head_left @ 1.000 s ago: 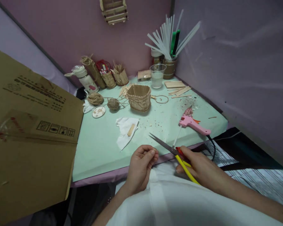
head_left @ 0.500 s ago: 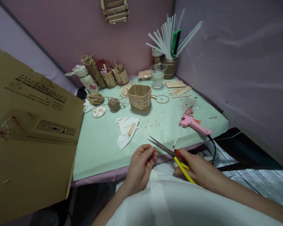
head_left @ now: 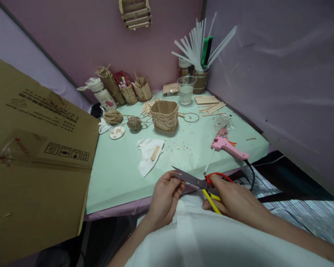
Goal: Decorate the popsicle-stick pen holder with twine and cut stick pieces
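Note:
My right hand (head_left: pixel 231 193) grips scissors (head_left: pixel 192 178) with one red and one yellow handle; their blades point left, over the fingertips of my left hand. My left hand (head_left: pixel 167 196) is closed in a pinch at the table's front edge. Whatever it holds is too small to make out. Beyond my left hand a wooden piece (head_left: pixel 155 153) lies on a crumpled white tissue (head_left: pixel 144 163). A pink glue gun (head_left: pixel 228 146) rests on the right of the table, its nozzle pointing away. Farther back stands a tan scalloped basket (head_left: pixel 165 120).
A large cardboard box (head_left: pixel 41 159) blocks the left side. Twine balls (head_left: pixel 134 123), a plastic cup (head_left: pixel 186 94), a bottle (head_left: pixel 101 94), stick holders (head_left: pixel 143 91) and wooden sticks (head_left: pixel 206 100) line the back of the green-covered table (head_left: pixel 114 185). Glue sticks (head_left: pixel 196 44) stand back right.
The scissors have tilted and moved slightly left, and their blades have come closer together over my left fingertips. The red handle now shows more. My left hand has barely moved.

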Tool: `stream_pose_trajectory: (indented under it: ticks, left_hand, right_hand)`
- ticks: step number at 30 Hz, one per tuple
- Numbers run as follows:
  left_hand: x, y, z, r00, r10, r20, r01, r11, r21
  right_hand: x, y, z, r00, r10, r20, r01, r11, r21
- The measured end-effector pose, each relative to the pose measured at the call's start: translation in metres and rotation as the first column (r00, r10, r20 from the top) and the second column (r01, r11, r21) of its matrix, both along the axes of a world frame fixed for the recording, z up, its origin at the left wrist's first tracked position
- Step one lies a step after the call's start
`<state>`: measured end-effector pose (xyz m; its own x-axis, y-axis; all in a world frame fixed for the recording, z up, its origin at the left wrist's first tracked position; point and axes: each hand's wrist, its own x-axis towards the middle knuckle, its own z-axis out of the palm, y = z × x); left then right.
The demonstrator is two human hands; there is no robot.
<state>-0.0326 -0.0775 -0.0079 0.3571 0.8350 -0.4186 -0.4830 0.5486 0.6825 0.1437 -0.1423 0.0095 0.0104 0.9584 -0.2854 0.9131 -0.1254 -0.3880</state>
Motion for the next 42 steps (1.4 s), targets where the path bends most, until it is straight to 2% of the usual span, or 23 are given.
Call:
stream_pose_trajectory:
  ticks: [8, 17, 20, 23, 25, 35, 42]
  left_hand:
    - [0.001, 0.0, 0.0, 1.0, -0.007, -0.005, 0.006, 1.0, -0.006]
    - [0.001, 0.001, 0.0, 0.999, -0.031, -0.022, 0.03, 0.999, -0.018]
    - [0.001, 0.001, -0.001, 0.999, -0.035, -0.023, 0.035, 0.999, -0.032]
    - [0.001, 0.0, 0.001, 1.0, -0.021, -0.012, 0.02, 0.999, -0.031]
    - [0.001, 0.0, 0.003, 1.0, -0.013, -0.011, 0.012, 1.0, -0.029]
    - [0.001, 0.001, 0.005, 1.0, 0.012, -0.029, -0.015, 0.996, -0.089]
    - [0.001, 0.0, 0.001, 1.0, 0.017, 0.001, -0.017, 0.999, -0.046]
  right_hand:
    - [0.002, -0.003, -0.001, 0.999, 0.019, 0.033, -0.021, 0.999, 0.047]
    - [0.0, -0.001, 0.0, 0.997, 0.013, 0.077, -0.009, 0.999, -0.051]
    - [0.003, 0.001, -0.001, 0.998, -0.022, -0.056, 0.016, 0.995, -0.1]
    - [0.007, 0.002, -0.003, 0.946, -0.086, -0.312, 0.048, 0.991, -0.126]
    - [0.009, 0.003, -0.005, 0.92, -0.118, -0.374, 0.079, 0.99, -0.119]
    - [0.01, 0.002, -0.007, 0.939, -0.109, -0.326, 0.074, 0.99, -0.118]
    - [0.008, 0.001, -0.004, 0.993, -0.047, -0.105, 0.036, 0.994, -0.102]
